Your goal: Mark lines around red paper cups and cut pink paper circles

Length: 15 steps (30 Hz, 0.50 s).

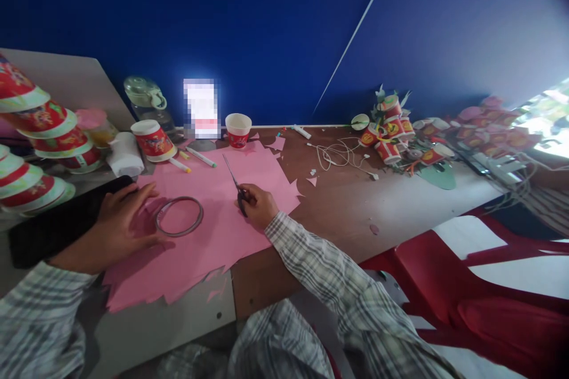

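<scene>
My right hand (261, 206) is closed round the black handles of a pair of scissors (231, 172), whose blades point away from me over the paper. Beneath it lie large sheets of pink paper (213, 243) with uneven cut edges. A thin grey ring (198, 220) rests flat on the paper, left of the scissors. My left hand (118, 228) is open beside the ring, thumb and fingers spread, holding nothing. Its thumb is close to the ring's lower left edge; whether they touch I cannot tell.
A red paper cup (237, 133), markers (202, 157) and a clear bottle (149, 103) stand or lie at the back. Stacked cups (57, 130) rise at left beside a black case (53, 231). White cables (338, 154) and cup crafts (391, 130) lie right, beyond red chairs (427, 272).
</scene>
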Tool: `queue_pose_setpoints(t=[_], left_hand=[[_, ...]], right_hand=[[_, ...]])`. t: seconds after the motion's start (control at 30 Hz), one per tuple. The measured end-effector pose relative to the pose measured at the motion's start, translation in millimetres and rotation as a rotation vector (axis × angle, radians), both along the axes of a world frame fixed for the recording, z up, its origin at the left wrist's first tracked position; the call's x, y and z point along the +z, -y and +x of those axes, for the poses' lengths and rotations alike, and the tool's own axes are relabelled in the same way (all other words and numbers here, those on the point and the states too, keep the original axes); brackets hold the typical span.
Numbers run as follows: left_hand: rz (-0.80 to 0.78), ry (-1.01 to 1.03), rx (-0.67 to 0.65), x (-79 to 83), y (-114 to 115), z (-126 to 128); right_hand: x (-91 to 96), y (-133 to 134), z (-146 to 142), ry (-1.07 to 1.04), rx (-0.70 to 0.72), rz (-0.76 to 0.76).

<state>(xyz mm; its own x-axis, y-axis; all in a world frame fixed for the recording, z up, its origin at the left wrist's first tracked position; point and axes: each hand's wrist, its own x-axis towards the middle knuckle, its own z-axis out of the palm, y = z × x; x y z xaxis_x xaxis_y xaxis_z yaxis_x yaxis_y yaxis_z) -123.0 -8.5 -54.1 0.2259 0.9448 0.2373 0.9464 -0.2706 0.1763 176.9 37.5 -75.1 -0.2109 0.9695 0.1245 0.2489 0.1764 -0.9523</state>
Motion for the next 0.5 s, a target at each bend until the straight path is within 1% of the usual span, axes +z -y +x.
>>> queue_pose_setpoints(t=[0.1, 0.23, 0.4, 0.5], left_hand=[[-0.038, 0.051, -0.028, 1.1, 1, 6], [-0.077, 0.025, -0.038, 1.6, 3, 18], [-0.056, -0.004, -0.037, -2.1, 3, 23], [-0.039, 0.001, -0.032, -1.0, 3, 27]], right_hand=[[-2.0, -1, 0, -0.003, 0.002, 0.008], [-6.2, -2, 0, 0.006, -0.001, 0.013], [-6.1, -1, 1, 0.02, -0.002, 0.009], [-3.6, 0, 1, 0.026, -0.003, 0.004]])
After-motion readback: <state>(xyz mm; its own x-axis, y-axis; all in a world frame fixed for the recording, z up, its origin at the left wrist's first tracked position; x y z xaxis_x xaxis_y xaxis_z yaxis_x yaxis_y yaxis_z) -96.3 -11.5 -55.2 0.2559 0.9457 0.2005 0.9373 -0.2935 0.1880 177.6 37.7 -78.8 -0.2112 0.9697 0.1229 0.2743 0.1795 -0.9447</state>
